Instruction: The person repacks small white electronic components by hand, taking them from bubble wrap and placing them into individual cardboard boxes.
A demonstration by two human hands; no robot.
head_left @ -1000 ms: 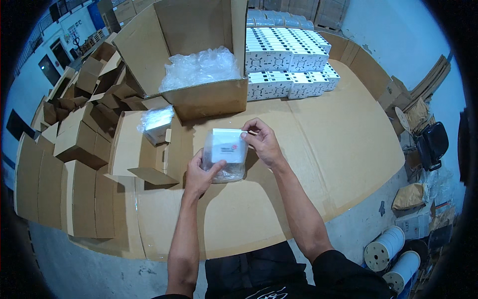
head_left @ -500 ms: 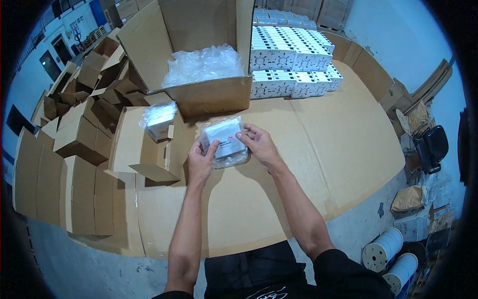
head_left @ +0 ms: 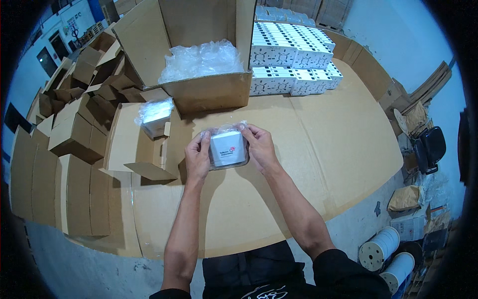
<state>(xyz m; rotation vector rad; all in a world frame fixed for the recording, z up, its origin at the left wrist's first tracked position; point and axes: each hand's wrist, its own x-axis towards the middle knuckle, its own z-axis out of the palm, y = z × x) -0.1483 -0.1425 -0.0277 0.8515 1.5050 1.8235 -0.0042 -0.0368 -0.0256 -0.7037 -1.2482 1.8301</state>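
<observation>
Clear plastic bag holding a white square box [head_left: 228,148] is gripped by left hand [head_left: 197,158] and right hand [head_left: 259,147]; slick film may slip.

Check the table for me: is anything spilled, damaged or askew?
Nothing stands out. Both hands, left hand and right hand, hold a small white box in clear plastic wrap level above the cardboard-covered table. The stacked white boxes sit in neat rows.
</observation>
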